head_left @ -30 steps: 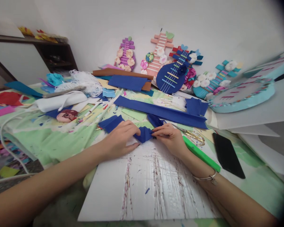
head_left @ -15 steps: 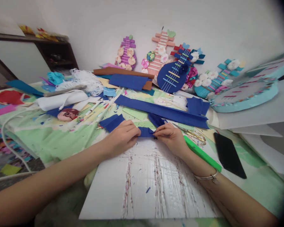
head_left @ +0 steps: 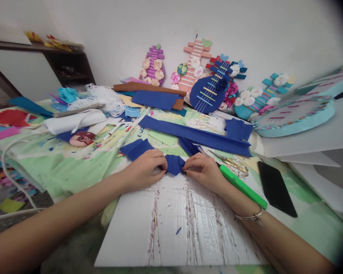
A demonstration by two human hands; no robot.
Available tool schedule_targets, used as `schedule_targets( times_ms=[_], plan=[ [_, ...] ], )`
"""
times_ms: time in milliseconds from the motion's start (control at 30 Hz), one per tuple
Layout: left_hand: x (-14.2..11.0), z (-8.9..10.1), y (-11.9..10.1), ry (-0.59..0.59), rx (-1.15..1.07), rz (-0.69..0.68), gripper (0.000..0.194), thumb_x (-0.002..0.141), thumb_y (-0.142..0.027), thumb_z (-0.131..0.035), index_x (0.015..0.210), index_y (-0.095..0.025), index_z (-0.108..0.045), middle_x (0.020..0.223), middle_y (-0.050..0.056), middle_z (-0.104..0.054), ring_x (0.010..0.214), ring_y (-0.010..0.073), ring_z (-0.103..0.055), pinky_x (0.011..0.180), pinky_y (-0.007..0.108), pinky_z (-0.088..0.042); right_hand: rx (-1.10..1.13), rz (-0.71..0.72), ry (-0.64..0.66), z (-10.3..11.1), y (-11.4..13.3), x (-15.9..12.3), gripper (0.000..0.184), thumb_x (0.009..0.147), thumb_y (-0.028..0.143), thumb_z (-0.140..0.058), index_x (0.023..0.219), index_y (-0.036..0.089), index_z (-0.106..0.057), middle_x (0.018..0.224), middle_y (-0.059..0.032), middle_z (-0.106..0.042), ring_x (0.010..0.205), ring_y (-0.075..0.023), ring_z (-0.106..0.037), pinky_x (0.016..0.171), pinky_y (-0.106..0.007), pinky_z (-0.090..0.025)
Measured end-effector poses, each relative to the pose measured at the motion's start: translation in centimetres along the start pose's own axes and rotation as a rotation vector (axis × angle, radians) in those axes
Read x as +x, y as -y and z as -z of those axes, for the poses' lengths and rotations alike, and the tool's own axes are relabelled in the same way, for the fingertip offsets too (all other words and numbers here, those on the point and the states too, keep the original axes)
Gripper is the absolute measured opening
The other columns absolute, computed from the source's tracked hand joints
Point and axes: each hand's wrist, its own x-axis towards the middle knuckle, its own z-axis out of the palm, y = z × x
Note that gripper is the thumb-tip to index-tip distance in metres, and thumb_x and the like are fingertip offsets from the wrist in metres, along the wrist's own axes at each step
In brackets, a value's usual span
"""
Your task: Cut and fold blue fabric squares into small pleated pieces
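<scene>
Between my hands is a small piece of blue crepe paper (head_left: 175,165), its lower edge folded to a blunt point. My left hand (head_left: 149,167) pinches its left side. With thumb and forefinger, my right hand (head_left: 203,171) pinches the right side. Both hands are over the far edge of a scored white board (head_left: 171,228). More blue paper (head_left: 137,148) lies just beyond my left hand, and another dark blue piece (head_left: 188,145) is behind my right. A green-handled cutter (head_left: 242,186) lies beside my right forearm.
Gold-handled scissors (head_left: 236,165) and a black phone (head_left: 276,188) lie at the right. A long blue strip (head_left: 194,135) crosses the table behind my hands. Decorated paper instruments (head_left: 208,93) lean on the wall. White string (head_left: 105,99) and a glue gun (head_left: 76,120) are at the left.
The blue paper between my hands has gone from a flat narrow band to a folded, pointed shape. My left fingers have shifted slightly down along its side.
</scene>
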Motion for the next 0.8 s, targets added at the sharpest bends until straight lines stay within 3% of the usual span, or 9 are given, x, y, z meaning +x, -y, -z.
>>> schedule_targets(
  times_ms=[367,800],
  plan=[
    [0.17,0.38,0.01,0.025,-0.114,0.178,0.010,0.082,-0.017,-0.051,0.077,-0.017,-0.060,0.093,0.005,-0.054,0.088,0.0186,-0.054,0.079,0.035,-0.045,0.035,-0.063,0.017,-0.24,0.17,0.11,0.010,0.078,0.014,-0.064,0.072,0.021,-0.070,0.081,-0.0028,-0.067,0.080,-0.0170,-0.059,0.077,-0.034,-0.045],
    [0.50,-0.19,-0.16,-0.013,-0.090,0.207,0.009,0.079,-0.017,-0.051,0.071,-0.017,-0.055,0.091,0.005,-0.053,0.090,0.0205,-0.052,0.081,0.037,-0.046,-0.006,-0.224,-0.061,-0.90,0.85,0.48,0.016,0.066,0.006,-0.067,0.058,0.019,-0.063,0.082,-0.0030,-0.064,0.086,-0.0196,-0.058,0.082,-0.037,-0.043]
  ],
)
